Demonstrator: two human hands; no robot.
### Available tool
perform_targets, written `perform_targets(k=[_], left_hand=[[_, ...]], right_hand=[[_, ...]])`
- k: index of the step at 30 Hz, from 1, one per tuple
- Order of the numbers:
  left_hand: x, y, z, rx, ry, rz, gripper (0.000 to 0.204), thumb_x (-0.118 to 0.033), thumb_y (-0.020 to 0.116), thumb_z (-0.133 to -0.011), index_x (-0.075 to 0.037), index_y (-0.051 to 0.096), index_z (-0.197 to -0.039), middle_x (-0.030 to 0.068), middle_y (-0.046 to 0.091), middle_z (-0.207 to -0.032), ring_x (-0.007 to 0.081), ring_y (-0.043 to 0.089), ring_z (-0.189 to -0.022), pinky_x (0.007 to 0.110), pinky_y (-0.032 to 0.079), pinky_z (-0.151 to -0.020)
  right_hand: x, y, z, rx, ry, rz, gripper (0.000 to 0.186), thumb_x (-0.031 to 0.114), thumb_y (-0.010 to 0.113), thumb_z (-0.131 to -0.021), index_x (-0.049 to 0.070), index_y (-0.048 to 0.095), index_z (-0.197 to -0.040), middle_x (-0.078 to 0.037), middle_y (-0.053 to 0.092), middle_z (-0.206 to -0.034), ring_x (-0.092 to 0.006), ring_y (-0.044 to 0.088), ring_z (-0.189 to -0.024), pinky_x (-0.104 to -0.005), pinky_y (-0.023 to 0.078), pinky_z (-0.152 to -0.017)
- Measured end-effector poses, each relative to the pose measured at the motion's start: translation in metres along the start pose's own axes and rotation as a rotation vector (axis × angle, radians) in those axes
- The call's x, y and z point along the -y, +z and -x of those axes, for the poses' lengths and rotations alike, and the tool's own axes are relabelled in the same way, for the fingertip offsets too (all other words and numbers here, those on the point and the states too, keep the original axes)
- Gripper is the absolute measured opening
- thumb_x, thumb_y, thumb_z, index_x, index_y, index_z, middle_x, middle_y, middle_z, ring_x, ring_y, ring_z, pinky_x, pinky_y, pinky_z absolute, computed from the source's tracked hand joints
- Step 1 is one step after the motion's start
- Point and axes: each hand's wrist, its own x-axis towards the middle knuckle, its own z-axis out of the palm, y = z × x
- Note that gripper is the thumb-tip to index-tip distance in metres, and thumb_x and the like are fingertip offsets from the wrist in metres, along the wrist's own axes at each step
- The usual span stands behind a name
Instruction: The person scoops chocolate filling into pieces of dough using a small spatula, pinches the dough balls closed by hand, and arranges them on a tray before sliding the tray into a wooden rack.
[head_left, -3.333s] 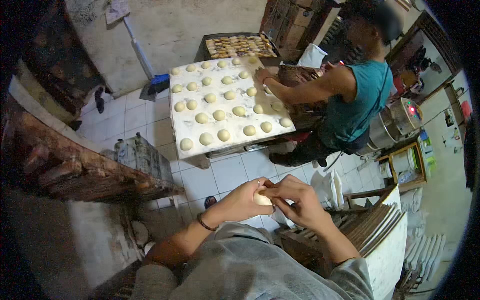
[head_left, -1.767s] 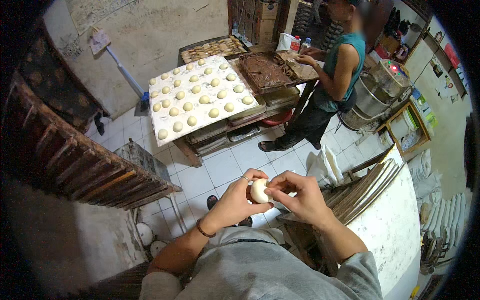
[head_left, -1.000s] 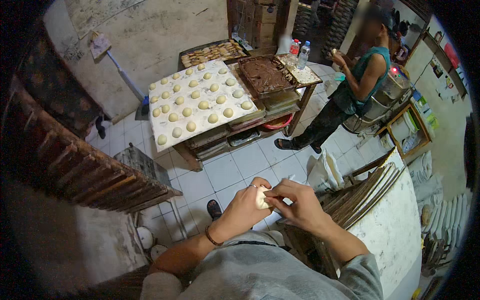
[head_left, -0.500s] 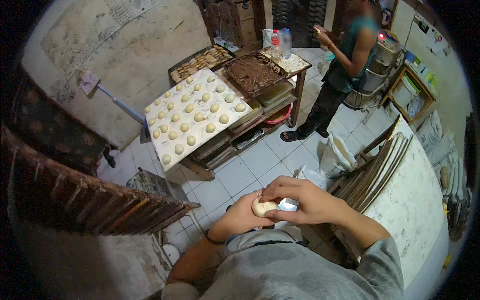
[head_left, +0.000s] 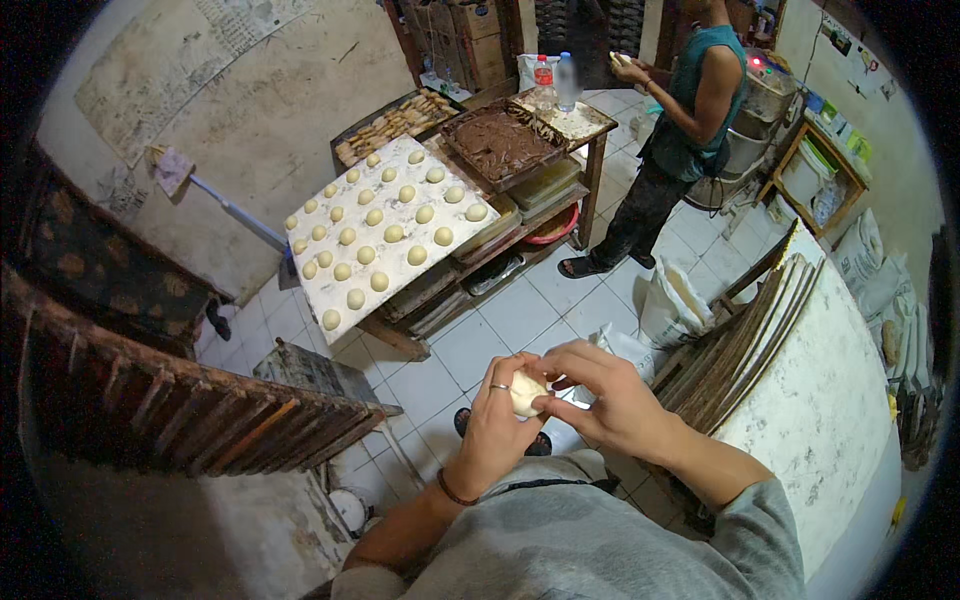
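A pale dough ball (head_left: 524, 393) sits between both my hands, held in front of my chest. My left hand (head_left: 492, 425) cups it from below and behind, with a ring on one finger and a band at the wrist. My right hand (head_left: 606, 392) closes over it from the right, thumb and fingertips pinching its top. Across the tiled floor, a white floured board (head_left: 376, 283) carries several rows of similar dough balls.
A tray of dark brown filling (head_left: 500, 143) and a tray of baked pieces (head_left: 392, 122) stand by the board. A person in a teal sleeveless top (head_left: 690, 110) stands at the small table with two bottles (head_left: 553, 80). Stacked wooden boards (head_left: 745, 330) and a white slab (head_left: 830, 400) lie to my right.
My view has swung, so the board and the person now lie farther up and right. Both hands kept working the same dough ball, fingers shifting around it.
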Motion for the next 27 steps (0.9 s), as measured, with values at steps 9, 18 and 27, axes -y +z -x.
perform_targets(k=[9, 18, 27], left_hand=[[-0.003, -0.054, -0.014, 0.740, -0.211, 0.595, 0.077, -0.015, 0.088, -0.083, -0.004, 0.046, -0.146, 0.0134, 0.062, -0.129, 0.0214, 0.066, -0.115, 0.031, 0.054, -0.097], [-0.022, -0.051, -0.008, 0.454, -0.221, 0.299, 0.028, -0.028, 0.080, -0.096, -0.002, 0.071, -0.093, 0.0009, 0.067, -0.077, 0.0083, 0.060, -0.070, 0.027, 0.049, -0.065], [-0.004, -0.026, 0.000, 0.014, -0.018, 0.597, 0.024, -0.016, 0.058, -0.109, 0.003, 0.069, -0.100, 0.0089, 0.067, -0.112, 0.0145, 0.063, -0.102, 0.027, 0.050, -0.087]], right_hand=[[0.001, -0.010, 0.001, 0.218, -0.147, 0.033, 0.021, 0.007, 0.078, -0.090, 0.003, 0.076, -0.111, -0.014, 0.075, -0.104, -0.0304, 0.073, -0.093, -0.0384, 0.059, -0.082], [0.001, -0.018, -0.004, 0.091, -0.180, 0.073, 0.024, 0.006, 0.077, -0.090, 0.004, 0.077, -0.114, -0.011, 0.070, -0.115, -0.0252, 0.065, -0.102, -0.0363, 0.051, -0.092], [-0.025, 0.033, 0.022, -0.110, 0.250, -0.573, 0.036, -0.001, 0.074, -0.092, 0.000, 0.063, -0.126, -0.009, 0.065, -0.122, -0.0178, 0.063, -0.109, -0.0312, 0.051, -0.095]])
